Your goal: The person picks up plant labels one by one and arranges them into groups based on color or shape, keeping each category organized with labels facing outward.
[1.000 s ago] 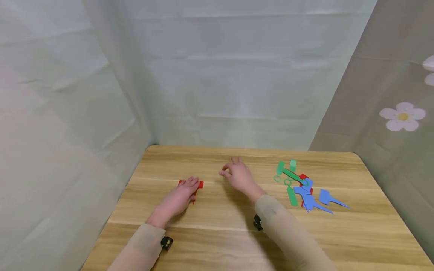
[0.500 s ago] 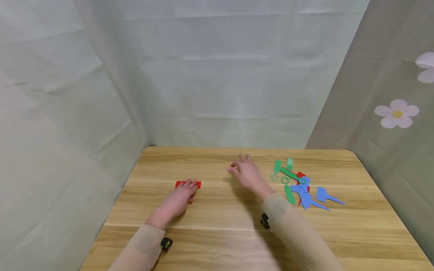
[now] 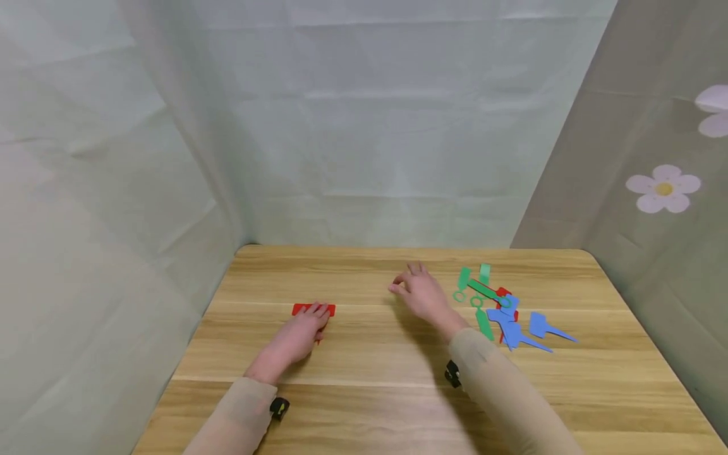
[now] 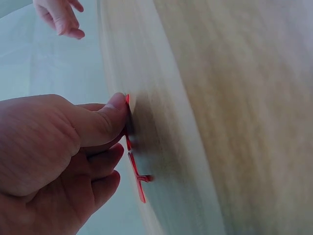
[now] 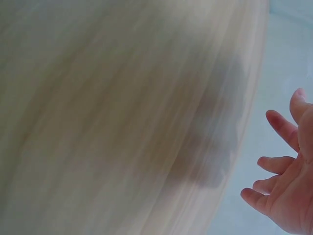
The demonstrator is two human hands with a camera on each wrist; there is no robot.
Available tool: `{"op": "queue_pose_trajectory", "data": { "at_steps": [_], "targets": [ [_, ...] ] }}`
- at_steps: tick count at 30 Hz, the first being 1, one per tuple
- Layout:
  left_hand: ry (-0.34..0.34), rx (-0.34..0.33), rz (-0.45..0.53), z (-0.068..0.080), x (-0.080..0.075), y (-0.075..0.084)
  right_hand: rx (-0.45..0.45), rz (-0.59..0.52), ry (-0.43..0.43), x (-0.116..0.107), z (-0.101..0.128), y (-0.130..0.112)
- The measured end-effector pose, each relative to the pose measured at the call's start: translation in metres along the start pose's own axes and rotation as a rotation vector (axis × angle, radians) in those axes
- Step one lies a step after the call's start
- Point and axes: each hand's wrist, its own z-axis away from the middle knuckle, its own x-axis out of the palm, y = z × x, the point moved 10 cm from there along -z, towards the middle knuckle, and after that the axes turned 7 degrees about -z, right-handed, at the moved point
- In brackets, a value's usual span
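Note:
My left hand [image 3: 296, 338] is low over a red T-shaped plant label [image 3: 301, 309] on the left of the table. In the left wrist view, the thumb and index finger pinch red plastic [image 4: 128, 99], with another red stretch [image 4: 139, 188] just beyond; whether they are one piece I cannot tell. Above the middle of the table, my right hand [image 3: 426, 297] holds nothing, fingers spread and loosely bent. To its right lie blue T-shaped labels [image 3: 543, 325], green tags with rings [image 3: 482, 288] and red labels [image 3: 503, 292], partly overlapping.
The wooden table [image 3: 375, 392] has its far edge against a pale cloth backdrop [image 3: 375, 158]. Cloth also hangs on both sides, with flowers [image 3: 663, 189] printed on the right. A small black device [image 3: 279, 408] sits at the left wrist, another [image 3: 452, 374] at the right.
My right hand has moved to the right, nearer the coloured labels. The left hand stays over the red plant label, nearly still. The head view has shifted slightly.

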Motion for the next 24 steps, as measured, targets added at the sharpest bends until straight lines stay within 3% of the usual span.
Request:
{"op": "queue_pose_trajectory", "data": {
  "at_steps": [8,15,24],
  "targets": [
    [-0.007,-0.006,-0.001,-0.001,0.002,-0.002,0.035,0.02,0.06,-0.028,0.014,0.046],
    [-0.001,-0.005,-0.011,-0.001,0.0,-0.001,0.188,0.043,0.105,-0.077,0.045,0.109],
    [-0.007,-0.012,-0.032,-0.002,0.0,0.0,0.284,0.065,0.129,-0.117,0.078,0.163]
  ]
}}
